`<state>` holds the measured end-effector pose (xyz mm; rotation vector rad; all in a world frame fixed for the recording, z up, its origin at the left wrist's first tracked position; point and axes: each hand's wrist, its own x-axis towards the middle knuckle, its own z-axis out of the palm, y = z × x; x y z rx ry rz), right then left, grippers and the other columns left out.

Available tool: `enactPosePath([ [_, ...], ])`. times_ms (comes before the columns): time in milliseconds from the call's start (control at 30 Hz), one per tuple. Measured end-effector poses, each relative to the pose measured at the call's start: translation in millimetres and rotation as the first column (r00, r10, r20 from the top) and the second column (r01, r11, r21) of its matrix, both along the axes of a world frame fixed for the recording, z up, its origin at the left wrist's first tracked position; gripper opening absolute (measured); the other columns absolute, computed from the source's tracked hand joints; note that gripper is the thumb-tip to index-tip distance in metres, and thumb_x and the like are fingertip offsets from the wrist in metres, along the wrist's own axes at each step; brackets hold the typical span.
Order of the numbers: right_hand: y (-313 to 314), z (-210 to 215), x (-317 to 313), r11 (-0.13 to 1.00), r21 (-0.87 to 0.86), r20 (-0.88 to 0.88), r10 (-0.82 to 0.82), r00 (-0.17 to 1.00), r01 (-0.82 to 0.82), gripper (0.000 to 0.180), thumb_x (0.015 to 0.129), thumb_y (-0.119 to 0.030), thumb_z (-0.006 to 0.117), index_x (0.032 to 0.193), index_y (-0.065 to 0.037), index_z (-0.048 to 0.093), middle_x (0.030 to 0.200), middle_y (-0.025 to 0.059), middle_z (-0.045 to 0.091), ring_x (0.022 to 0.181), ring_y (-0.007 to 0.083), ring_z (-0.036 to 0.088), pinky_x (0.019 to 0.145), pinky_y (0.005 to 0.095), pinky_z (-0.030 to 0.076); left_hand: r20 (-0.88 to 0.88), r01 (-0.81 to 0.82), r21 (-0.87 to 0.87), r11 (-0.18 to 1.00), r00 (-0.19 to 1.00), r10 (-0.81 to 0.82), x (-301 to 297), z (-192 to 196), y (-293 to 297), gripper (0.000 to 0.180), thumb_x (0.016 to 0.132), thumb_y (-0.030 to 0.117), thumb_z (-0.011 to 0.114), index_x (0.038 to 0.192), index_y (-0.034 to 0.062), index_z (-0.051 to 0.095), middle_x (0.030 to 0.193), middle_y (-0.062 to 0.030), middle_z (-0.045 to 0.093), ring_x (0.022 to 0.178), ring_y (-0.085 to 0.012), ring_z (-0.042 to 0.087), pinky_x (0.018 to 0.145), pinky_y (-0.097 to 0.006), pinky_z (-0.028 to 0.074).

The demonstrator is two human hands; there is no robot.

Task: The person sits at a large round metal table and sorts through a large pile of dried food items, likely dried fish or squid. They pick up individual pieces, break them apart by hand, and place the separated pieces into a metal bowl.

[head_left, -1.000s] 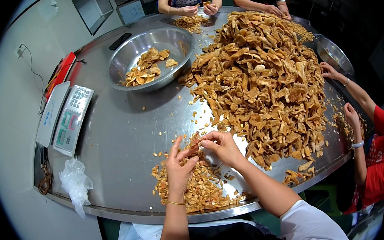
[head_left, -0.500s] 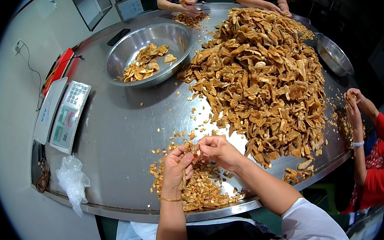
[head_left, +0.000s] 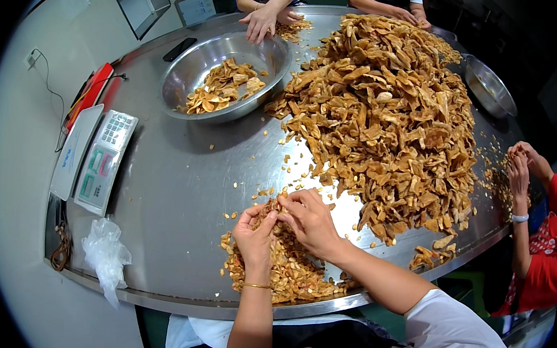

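Both of my hands meet over the near part of the steel table point(head_left: 171, 231). Thumb and fingers of my left hand point(head_left: 255, 239) close round a brown, wrinkled dried piece point(head_left: 274, 206), mostly hidden by the fingers. My right hand point(head_left: 312, 225) pinches at the same piece from the right, its fingertips touching those of the left. Beneath them lies a low pile of pale yellow and brown bits point(head_left: 289, 278), like seeds or small fragments. Beyond my right hand rises a tall heap of similar dried brown pieces point(head_left: 389, 124).
A wide steel bowl point(head_left: 169, 103) with some brown pieces stands far left. Along the left edge are a scale point(head_left: 104, 162), a clear plastic bag point(head_left: 106, 255) and a phone point(head_left: 180, 49). Another bowl point(head_left: 491, 86) stands far right. Co-workers' hands point(head_left: 260, 23) are across the table and at right.
My hands have shifted slightly and still hold a brown piece. The co-worker at the far left has moved a hand over the bowl, which holds more pieces than before.
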<state>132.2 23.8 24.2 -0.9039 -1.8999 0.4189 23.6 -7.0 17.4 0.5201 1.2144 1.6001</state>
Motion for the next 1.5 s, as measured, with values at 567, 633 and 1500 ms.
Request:
enactPosePath([
  [567,27,-10,26,0.674,-0.703,-0.452,-0.176,0.874,-0.228,0.021,0.079,-0.019,0.052,0.073,0.0,0.058,0.059,0.0009,0.053,0.049,0.0071,0.046,0.045,0.02,0.037,0.301,0.119,0.02,0.993,0.946,-0.119,-6,-7,-2,0.017,0.073,0.002,0.057,0.088,0.0028,0.049,0.065,-0.0026,0.052,0.039,-0.0052,0.037,0.03,-0.017,0.031],
  [633,29,-13,32,0.681,-0.716,-0.279,-0.083,0.957,-0.15,0.021,0.076,-0.019,0.056,0.07,0.0,0.059,0.057,0.0025,0.052,0.048,0.0121,0.047,0.048,0.0238,0.038,0.331,0.116,0.05,0.992,0.935,-0.126,-7,-9,-1,0.015,0.074,0.005,0.057,0.087,0.003,0.049,0.064,-0.0021,0.051,0.039,-0.0053,0.037,0.03,-0.017,0.031],
  [1500,4,-8,5,0.774,-0.579,-0.339,0.056,0.939,-0.255,0.013,0.073,-0.003,0.057,0.084,0.003,0.056,0.071,0.0072,0.057,0.062,0.0123,0.055,0.055,0.0236,0.044,-0.856,-0.072,0.193,0.978,0.475,0.204,7,2,-4,0.008,0.068,0.002,0.06,0.075,0.0002,0.058,0.077,-0.0073,0.054,0.073,-0.0165,0.051,0.066,-0.026,0.041],
])
